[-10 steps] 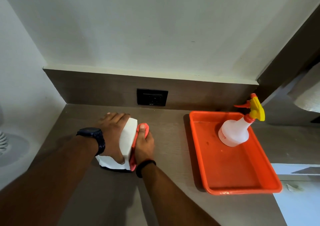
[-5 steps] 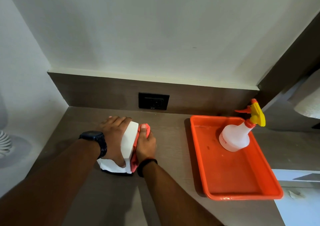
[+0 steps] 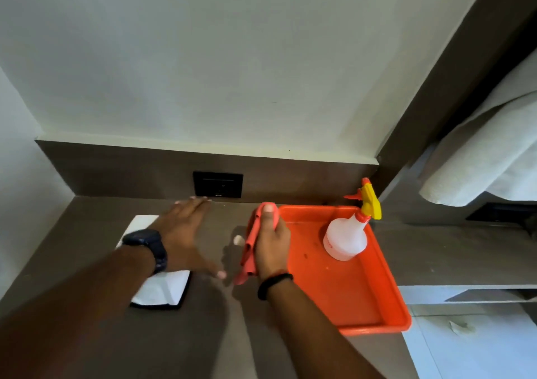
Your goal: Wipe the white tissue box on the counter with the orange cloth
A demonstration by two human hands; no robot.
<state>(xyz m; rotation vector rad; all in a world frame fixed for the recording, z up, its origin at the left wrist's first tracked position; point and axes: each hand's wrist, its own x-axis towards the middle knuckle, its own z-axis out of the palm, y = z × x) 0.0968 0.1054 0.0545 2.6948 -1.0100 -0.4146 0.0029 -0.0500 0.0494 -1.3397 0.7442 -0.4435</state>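
The white tissue box lies on the brown counter at the left, mostly hidden under my left forearm. Its far corner shows beyond my wrist. My left hand hovers flat above the counter to the right of the box, fingers spread, holding nothing. My right hand is closed on the orange cloth, which hangs down from my fist beside the left rim of the orange tray. The cloth is clear of the box.
An orange tray sits on the counter at the right with a white spray bottle in its far corner. A black wall socket is on the backsplash. White towels hang at the far right.
Both hands have left the tissue box. My left hand let go and lifted to the right. My right hand carried the orange cloth away to the tray's left rim.
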